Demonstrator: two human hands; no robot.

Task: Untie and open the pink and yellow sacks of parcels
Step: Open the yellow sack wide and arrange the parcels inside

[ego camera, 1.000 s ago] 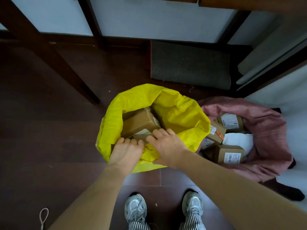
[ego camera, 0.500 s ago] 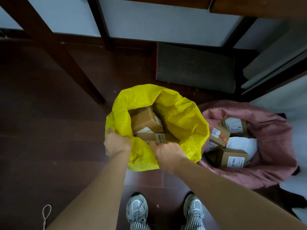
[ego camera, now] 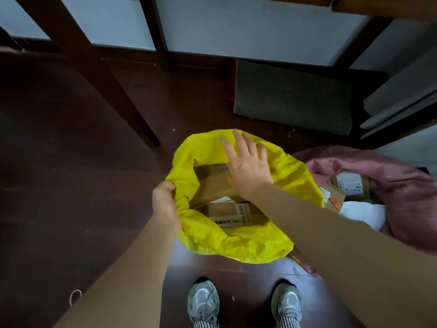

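digits "5552" on a parcel (ego camera: 233, 213) in the yellow sack (ego camera: 236, 245), left hand (ego camera: 164, 204) gripping its rim, right hand (ego camera: 248, 166) spread.

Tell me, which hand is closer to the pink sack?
Right. The right hand reaches over the yellow sack, beside the pink sack. The left hand grips the yellow sack's far-side rim.

Dark wooden floor (ego camera: 71, 185) under yellow sack (ego camera: 236, 245), pink sack (ego camera: 402, 197), grey mat (ego camera: 293, 95)

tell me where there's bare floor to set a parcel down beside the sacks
Bare dark floor lies left of the yellow sack, out to the table leg. Right is crowded: the pink sack touches the yellow one.
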